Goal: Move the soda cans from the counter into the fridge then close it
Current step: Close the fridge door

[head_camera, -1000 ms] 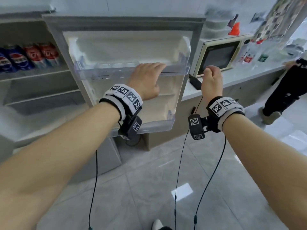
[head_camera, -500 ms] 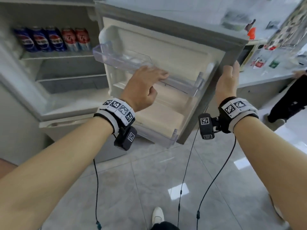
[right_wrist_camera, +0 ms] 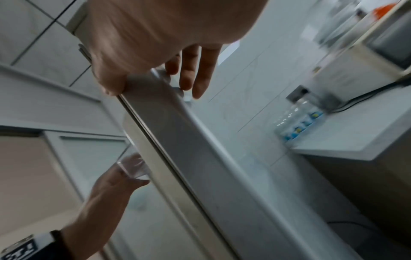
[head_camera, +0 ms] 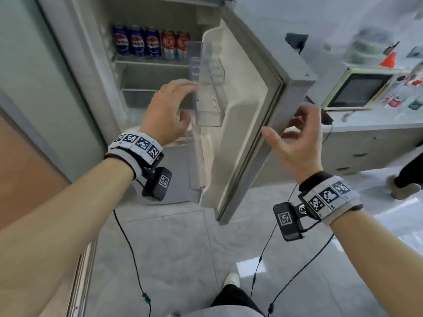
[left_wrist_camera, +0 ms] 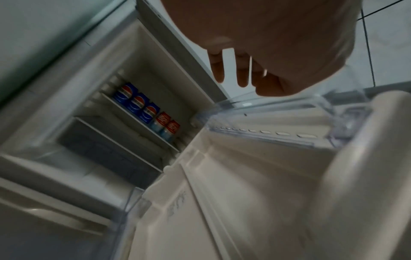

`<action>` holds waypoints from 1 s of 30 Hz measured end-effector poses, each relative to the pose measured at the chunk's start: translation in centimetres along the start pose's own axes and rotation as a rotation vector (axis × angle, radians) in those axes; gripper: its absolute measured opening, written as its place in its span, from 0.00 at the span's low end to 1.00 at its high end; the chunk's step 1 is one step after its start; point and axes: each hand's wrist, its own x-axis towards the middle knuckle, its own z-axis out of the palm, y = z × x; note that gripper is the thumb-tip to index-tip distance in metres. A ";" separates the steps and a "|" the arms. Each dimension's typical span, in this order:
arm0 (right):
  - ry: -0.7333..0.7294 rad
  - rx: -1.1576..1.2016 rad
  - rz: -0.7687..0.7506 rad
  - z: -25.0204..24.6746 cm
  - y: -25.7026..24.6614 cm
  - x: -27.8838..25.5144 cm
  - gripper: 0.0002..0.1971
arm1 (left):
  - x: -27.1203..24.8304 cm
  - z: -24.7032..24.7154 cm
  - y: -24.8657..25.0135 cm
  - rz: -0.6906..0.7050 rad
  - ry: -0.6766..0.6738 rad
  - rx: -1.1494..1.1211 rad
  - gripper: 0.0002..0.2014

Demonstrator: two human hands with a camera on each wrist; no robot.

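Observation:
Three blue and two red soda cans (head_camera: 151,43) stand in a row on the fridge's top shelf, also in the left wrist view as cans (left_wrist_camera: 145,110). The fridge door (head_camera: 242,138) stands half open, its edge toward me. My left hand (head_camera: 180,104) reaches inside the door, straight fingers (left_wrist_camera: 242,73) touching the clear door bin (head_camera: 206,88). My right hand (head_camera: 281,131) holds the door's free edge (right_wrist_camera: 177,140), with the thumb on the inner side and the fingers (right_wrist_camera: 195,77) on the outer face.
A microwave (head_camera: 359,90) stands on the white counter (head_camera: 370,124) to the right of the door, with small packets and water bottles (right_wrist_camera: 298,123) nearby. Another person's shoe (head_camera: 405,191) is on the tiled floor at right. A wooden panel (head_camera: 23,168) stands at left.
The door has swung from wide open to half open. My right hand went from a fist beside the door to holding its edge. My left hand stayed on the clear bin.

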 end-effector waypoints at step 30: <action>-0.562 -0.239 -0.506 39.2 4.1 19.1 0.20 | 7.4 -9.8 -27.9 -0.709 0.373 -0.096 0.28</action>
